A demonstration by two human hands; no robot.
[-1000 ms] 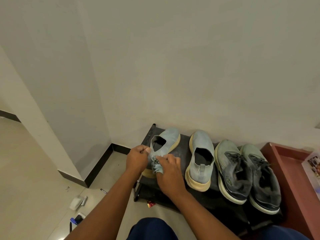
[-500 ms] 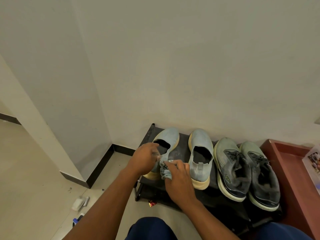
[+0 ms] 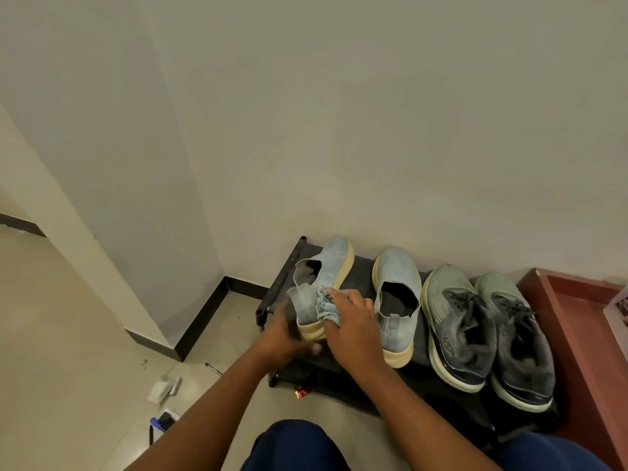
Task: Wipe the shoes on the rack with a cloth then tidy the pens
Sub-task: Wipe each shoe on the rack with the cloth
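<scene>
Seen from a head camera looking down, a person crouches at a low black shoe rack [image 3: 282,283] set against a pale wall. Four shoes sit on its top shelf. At the left end is a pale blue slip-on shoe [image 3: 324,277], tipped onto its side with its cream sole facing right and its heel toward the viewer. The left hand [image 3: 285,334] cups that heel from below and the left; it is blurred, so I cannot tell how tightly this grip closes. The right hand [image 3: 351,324] reaches over from the right, fingers curled and clamped on a small crumpled pale blue cloth [image 3: 327,305], pressing it against the knit heel collar. Both forearms run up from the bottom edge and meet at the shoe. The shoe looks light, with a soft knit upper that would likely buckle under pressure, so the firm sole and heel are probably the best places to hold it. The limp cloth needs bunching in the fingers to wipe well. To the right stand the matching slip-on shoe [image 3: 396,300] and a pair of grey-green laced trainers [image 3: 486,331], all upright. On the tiled floor to the left lie a dark pen [image 3: 212,367] and a few small items, too blurred to identify.
</scene>
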